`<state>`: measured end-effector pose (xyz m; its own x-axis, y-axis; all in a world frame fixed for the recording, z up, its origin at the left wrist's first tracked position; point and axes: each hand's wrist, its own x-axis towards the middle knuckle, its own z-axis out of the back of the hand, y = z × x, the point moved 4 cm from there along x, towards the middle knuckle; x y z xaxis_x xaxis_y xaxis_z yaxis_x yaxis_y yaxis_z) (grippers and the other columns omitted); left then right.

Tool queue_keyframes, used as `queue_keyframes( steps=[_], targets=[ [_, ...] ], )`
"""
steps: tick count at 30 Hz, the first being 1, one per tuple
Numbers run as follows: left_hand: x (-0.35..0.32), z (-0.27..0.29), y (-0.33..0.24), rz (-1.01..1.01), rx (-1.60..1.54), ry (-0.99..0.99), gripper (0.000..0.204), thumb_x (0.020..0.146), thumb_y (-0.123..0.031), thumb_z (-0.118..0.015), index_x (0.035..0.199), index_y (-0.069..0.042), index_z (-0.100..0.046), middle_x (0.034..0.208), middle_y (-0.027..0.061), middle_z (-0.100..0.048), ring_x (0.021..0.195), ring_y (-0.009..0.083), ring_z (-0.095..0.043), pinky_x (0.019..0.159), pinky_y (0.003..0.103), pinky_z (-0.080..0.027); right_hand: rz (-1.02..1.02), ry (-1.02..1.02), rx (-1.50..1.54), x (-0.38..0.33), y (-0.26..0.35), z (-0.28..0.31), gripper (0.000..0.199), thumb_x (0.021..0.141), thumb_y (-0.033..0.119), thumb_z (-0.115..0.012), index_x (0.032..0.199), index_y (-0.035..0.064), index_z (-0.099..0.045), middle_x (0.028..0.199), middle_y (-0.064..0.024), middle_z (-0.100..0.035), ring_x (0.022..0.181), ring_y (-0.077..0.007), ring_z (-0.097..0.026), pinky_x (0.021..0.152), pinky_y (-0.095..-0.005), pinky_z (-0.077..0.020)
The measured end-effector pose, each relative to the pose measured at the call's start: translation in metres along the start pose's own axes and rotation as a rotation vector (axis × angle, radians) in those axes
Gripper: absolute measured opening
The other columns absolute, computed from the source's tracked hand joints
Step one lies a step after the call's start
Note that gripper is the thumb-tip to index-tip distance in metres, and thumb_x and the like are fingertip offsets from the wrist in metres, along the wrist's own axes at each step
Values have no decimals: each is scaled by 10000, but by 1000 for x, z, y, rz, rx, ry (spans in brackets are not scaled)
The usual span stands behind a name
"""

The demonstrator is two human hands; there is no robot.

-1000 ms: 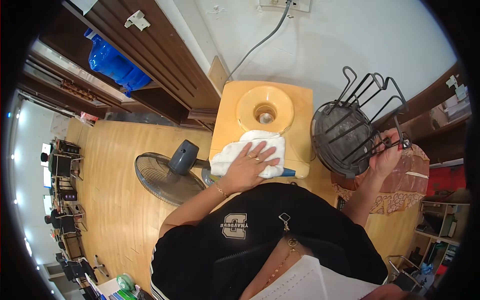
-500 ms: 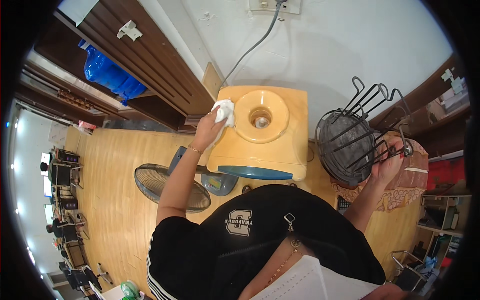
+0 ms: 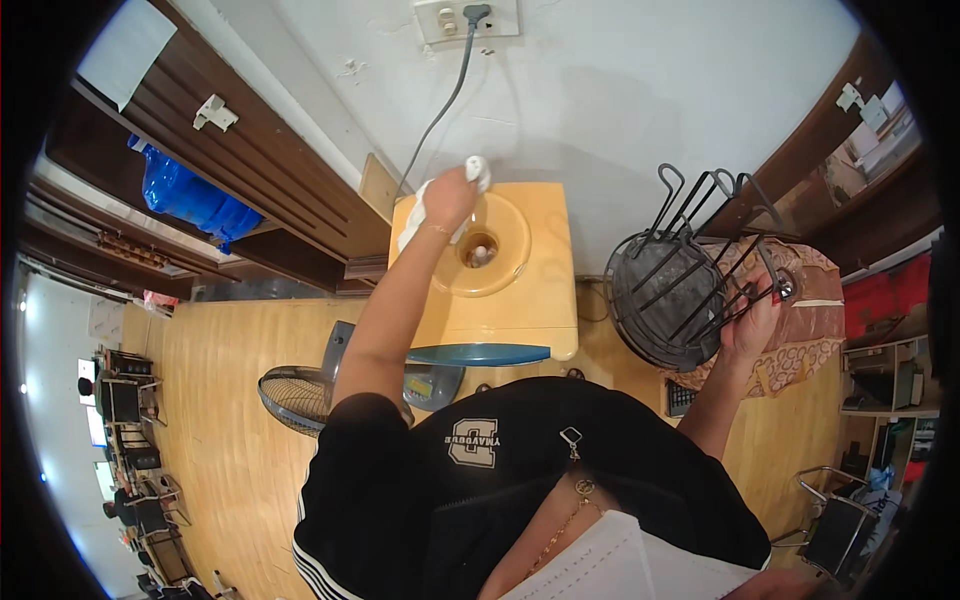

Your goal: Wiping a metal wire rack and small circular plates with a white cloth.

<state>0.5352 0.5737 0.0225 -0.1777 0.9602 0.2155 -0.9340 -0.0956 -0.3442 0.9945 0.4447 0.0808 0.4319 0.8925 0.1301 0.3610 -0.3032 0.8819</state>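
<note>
My left hand (image 3: pixel 450 198) is closed on a white cloth (image 3: pixel 477 172) and presses it onto the rear left of the yellow water dispenser (image 3: pixel 500 320), beside the raised ring round its open bottle well. Part of the cloth hangs out at the left of my hand. Off to the right, my right hand (image 3: pixel 752 318) grips a black wire rack (image 3: pixel 665 295) with a dark round base. The rack is held tilted, apart from the dispenser, with its bars pointing toward the wall.
A grey cord (image 3: pixel 445 105) runs from a wall socket (image 3: pixel 466 18) down behind the dispenser. A grey fan (image 3: pixel 300 395) stands at the left. Blue water bottles (image 3: pixel 195 200) lie in the brown cabinet. A patterned cloth-covered thing (image 3: pixel 810 300) is behind the rack.
My left hand has moved with the cloth from the dispenser's left edge to its rear, by the ring. My right hand still holds the rack. The view has shifted slightly.
</note>
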Motion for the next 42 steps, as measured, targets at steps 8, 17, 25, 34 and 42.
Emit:
queue_keyframes(
  steps=[8, 17, 25, 34, 42],
  targets=[
    [-16, -45, -102, -245, -55, 12, 165, 745, -151, -589, 872, -68, -656, 836, 193, -652, 793, 371, -629, 717, 472, -498, 16, 79, 69, 12, -7, 39, 179, 996, 215, -492, 919, 71, -565, 733, 24, -538, 523, -48, -435, 451, -191, -316],
    [-163, 19, -169, -1001, -303, 51, 458, 687, -53, -625, 1141, -57, -571, 1222, 125, -563, 1138, 330, -536, 932, 423, -456, 57, 77, 31, 19, 8, 41, 212, 1006, 242, -468, 906, 79, -560, 683, 34, -499, 520, -33, -409, 445, -179, -288],
    [-218, 37, -108, -1085, -108, 599, 612, 755, -257, -676, 1317, -98, -494, 1418, 150, -421, 1336, 356, -350, 1073, 514, -292, 32, -37, 15, 11, 5, 50, 229, 1010, 253, -456, 914, 72, -559, 657, 26, -492, 470, -37, -383, 405, -182, -273],
    [-103, -38, -161, -530, 318, 393, 583, 909, -504, -480, 1351, -125, -489, 1501, 176, -293, 1353, 469, -256, 1061, 570, -255, 42, 25, -6, -5, 14, 49, 245, 1002, 286, -482, 889, 77, -542, 623, 30, -484, 462, -34, -362, 416, -189, -250],
    [30, -63, -82, -162, 59, 486, 670, 921, -572, -387, 1226, -8, -582, 1207, 226, -594, 1152, 394, -540, 990, 460, -391, 72, -8, -9, -27, 21, 84, 201, 1004, 253, -480, 928, 76, -536, 697, 15, -522, 507, -41, -414, 439, -194, -301]
  ],
)
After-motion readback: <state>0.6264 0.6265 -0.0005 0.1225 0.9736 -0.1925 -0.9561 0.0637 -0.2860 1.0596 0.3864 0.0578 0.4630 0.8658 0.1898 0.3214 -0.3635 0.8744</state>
